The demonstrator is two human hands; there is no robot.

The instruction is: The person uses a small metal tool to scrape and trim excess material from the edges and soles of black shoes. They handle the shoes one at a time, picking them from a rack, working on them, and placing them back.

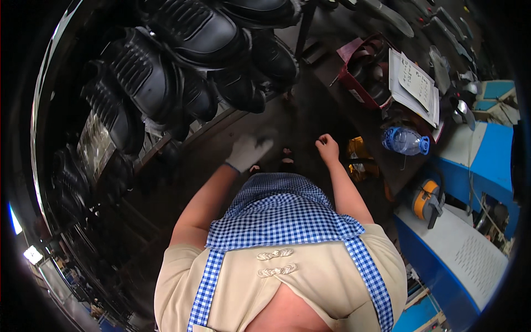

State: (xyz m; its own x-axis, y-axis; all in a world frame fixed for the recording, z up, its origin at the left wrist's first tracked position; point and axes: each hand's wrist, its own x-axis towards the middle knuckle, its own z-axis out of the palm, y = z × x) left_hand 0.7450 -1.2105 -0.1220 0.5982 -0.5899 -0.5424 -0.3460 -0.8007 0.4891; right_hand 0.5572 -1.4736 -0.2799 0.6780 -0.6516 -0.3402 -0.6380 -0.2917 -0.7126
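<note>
My left hand [249, 151], in a pale glove with a dark cuff, hangs in front of my apron, somewhat blurred. Its fingers look stretched apart and nothing shows in them. Bare, my right hand [327, 148] is raised a little to the right with its fingers curled in; I see nothing in it. Neither hand touches anything. Nearest the gloved hand is a rack of black shoes [204, 33], hung toe down in rows to the left and ahead. A blue-and-white checked apron [276, 216] covers my front.
At the right, a dark table [354, 110] bears a dark red box [354, 83], papers [415, 83] and a clear bottle with blue cap [406, 140]. A blue and grey machine [453, 249] with an orange-and-black tape-like device [426, 200] stands nearer. Gold wrapping [359, 157] lies below the table.
</note>
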